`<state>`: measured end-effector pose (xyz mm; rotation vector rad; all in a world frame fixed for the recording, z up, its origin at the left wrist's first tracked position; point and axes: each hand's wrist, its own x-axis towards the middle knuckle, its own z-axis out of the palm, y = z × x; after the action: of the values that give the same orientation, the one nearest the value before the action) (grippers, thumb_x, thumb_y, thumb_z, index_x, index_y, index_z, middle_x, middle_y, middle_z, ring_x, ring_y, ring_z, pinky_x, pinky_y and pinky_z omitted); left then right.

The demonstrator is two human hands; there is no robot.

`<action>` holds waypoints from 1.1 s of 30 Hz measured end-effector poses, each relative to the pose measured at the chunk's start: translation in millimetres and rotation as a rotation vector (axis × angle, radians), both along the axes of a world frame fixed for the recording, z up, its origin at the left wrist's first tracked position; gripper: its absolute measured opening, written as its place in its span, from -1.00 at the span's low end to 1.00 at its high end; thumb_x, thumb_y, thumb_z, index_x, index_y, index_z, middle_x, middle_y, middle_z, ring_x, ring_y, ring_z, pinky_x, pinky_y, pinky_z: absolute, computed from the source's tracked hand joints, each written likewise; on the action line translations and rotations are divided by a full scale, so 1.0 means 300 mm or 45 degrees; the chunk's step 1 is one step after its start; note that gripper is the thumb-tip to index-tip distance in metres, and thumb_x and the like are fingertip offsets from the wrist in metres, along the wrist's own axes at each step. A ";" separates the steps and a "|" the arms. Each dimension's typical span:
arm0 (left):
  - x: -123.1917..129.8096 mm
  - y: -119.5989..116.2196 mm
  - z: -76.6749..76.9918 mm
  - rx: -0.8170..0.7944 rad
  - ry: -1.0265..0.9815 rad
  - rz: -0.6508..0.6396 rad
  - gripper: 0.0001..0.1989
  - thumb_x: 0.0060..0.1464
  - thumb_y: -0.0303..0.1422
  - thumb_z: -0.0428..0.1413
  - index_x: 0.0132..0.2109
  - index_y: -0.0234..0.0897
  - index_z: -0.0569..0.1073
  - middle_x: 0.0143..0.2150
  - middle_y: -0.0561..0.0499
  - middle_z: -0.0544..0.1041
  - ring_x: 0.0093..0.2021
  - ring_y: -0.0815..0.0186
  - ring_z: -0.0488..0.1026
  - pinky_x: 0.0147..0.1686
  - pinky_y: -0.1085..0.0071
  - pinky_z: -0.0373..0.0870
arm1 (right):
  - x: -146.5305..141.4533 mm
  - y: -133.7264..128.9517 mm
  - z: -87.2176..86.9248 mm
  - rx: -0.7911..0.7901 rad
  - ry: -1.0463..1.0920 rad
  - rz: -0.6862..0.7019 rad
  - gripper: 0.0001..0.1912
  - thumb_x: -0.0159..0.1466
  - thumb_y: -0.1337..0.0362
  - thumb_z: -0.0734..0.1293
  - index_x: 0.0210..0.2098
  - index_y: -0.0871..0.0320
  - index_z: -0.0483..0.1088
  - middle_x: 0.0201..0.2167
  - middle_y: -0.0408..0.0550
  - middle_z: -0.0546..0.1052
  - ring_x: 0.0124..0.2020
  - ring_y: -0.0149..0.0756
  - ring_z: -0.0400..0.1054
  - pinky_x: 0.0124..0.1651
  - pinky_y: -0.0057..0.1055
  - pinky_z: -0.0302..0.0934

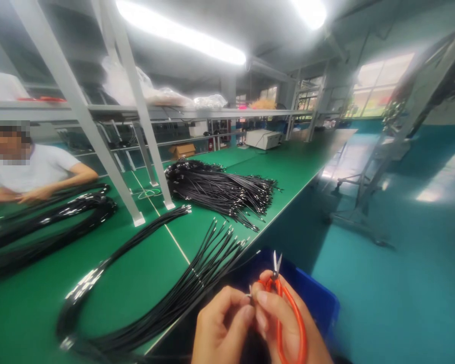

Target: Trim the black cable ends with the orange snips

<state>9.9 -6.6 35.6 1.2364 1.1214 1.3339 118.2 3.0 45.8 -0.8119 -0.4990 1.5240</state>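
My left hand (223, 323) is closed in a pinch at the lower middle, on what looks like a thin cable end (249, 296). Most of that piece is hidden by the fingers. Pressed close beside it, my right hand (288, 316) grips red-handled scissors (276, 275), their blades pointing up and slightly parted. Its thumb and forefinger also meet at the small piece. Left of my hands, a curved bundle of black cables (151, 316) lies along the green table's edge, its loose ends fanned out with pale tips. A blue bin (320, 293) sits below and behind my hands.
A large heap of black cables (223, 187) rests further along the green table (132, 268). Shelf posts (147, 106) rise from the tabletop. At left, a co-worker (41, 167) sits behind more coiled cables (53, 217). A wheeled rack (364, 197) stands on the floor at right.
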 end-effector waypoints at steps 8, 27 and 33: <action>0.006 0.004 0.022 -0.087 -0.082 0.010 -0.75 -0.09 -0.24 0.27 -0.51 -0.33 0.46 -0.62 0.11 0.44 -0.61 0.46 0.26 -0.57 0.57 0.19 | -0.005 -0.015 0.057 0.061 -0.380 -0.122 -0.77 -0.01 0.26 0.49 -0.40 0.10 0.39 -0.55 -0.20 0.49 -0.63 -0.48 0.18 -0.57 -0.58 0.12; 0.003 -0.004 0.017 -0.078 -0.070 0.044 -0.82 -0.08 -0.26 0.27 -0.45 -0.30 0.55 -0.59 0.11 0.46 -0.60 0.46 0.27 -0.57 0.59 0.21 | 0.015 -0.003 -0.028 0.852 -1.428 -0.570 -0.77 0.11 0.43 0.29 -0.33 -0.07 0.35 -0.54 -0.33 0.52 -0.64 -0.40 0.39 -0.56 -0.54 0.25; -0.010 -0.002 0.002 -0.026 -0.073 0.163 -0.84 -0.08 -0.23 0.29 -0.42 -0.23 0.60 -0.55 0.10 0.52 -0.60 0.47 0.31 -0.56 0.60 0.27 | 0.014 -0.025 -0.067 0.819 -1.577 -0.747 -0.71 0.14 0.46 0.22 -0.28 -0.10 0.32 -0.47 -0.26 0.53 -0.50 -0.29 0.43 -0.40 -0.41 0.28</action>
<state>7.0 -7.3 36.4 1.1202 1.1867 1.4411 122.4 -4.3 25.8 -1.1676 -1.4018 0.1260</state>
